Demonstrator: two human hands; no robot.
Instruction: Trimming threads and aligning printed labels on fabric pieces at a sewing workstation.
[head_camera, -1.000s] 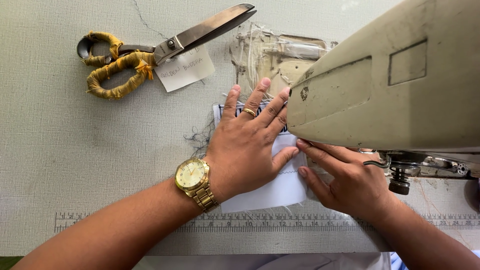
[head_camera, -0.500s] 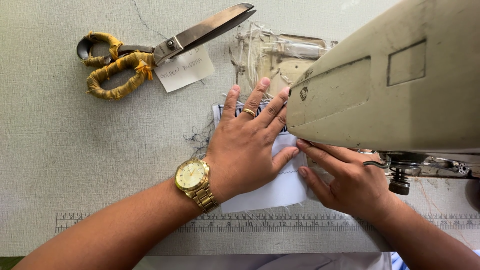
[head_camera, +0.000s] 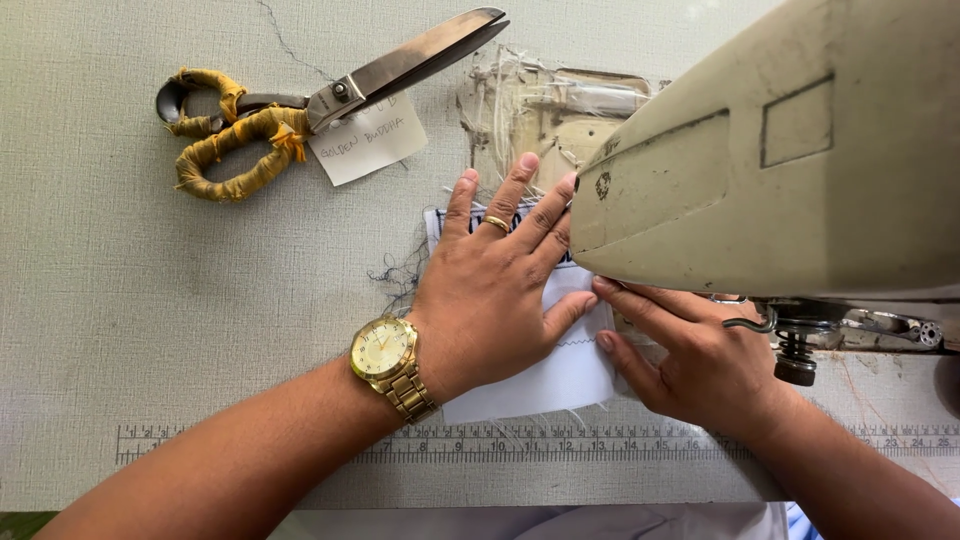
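The small white cloth piece (head_camera: 560, 375) lies flat under the spread left hand (head_camera: 495, 290), while the right hand's (head_camera: 700, 365) fingertips press its edge, open.

The sewing machine (head_camera: 760, 170) hides my right hand's (head_camera: 700, 360) fingertips and the needle; my left hand (head_camera: 490, 290) covers most of the white cloth (head_camera: 565, 375), and the machine's body runs off the top and right edges

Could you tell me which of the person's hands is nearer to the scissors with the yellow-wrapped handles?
The left hand. It lies flat on the white fabric, below and to the right of the scissors, not touching them. The right hand is farther right, under the sewing machine.
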